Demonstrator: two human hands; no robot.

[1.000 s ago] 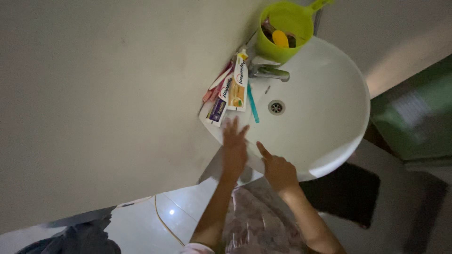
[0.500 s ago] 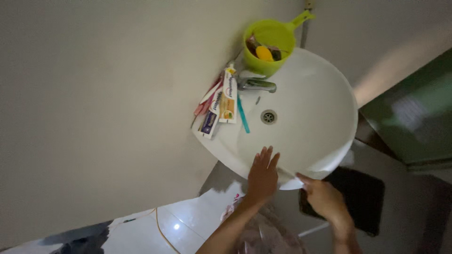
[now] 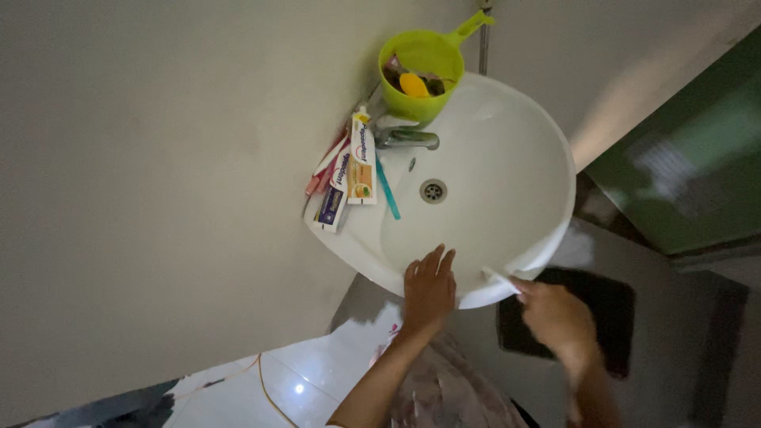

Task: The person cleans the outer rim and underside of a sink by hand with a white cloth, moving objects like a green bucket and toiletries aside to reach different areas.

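Observation:
A white round washbasin (image 3: 523, 158) hangs on a pale wall. My left hand (image 3: 429, 290) lies flat on the basin's near rim, fingers together and pointing into the bowl, holding nothing. My right hand (image 3: 556, 315) is just off the rim to the right, blurred, with its fingers closed around a thin white object (image 3: 499, 279) whose tip rests at the rim. I cannot tell what that object is. The drain (image 3: 433, 190) and a metal tap (image 3: 406, 139) sit further in.
On the basin's ledge by the wall lie toothpaste tubes (image 3: 361, 162), a teal toothbrush (image 3: 388, 190) and red-handled brushes (image 3: 323, 168). A lime-green scoop (image 3: 424, 63) holding a yellow item stands behind the tap. White floor tiles (image 3: 261, 388) and a dark mat (image 3: 610, 317) are below, and a green door (image 3: 690, 166) is at right.
My right hand has slid from beside the left hand out past the basin's rim to the right, now with a thin white object. The left hand has stayed on the rim.

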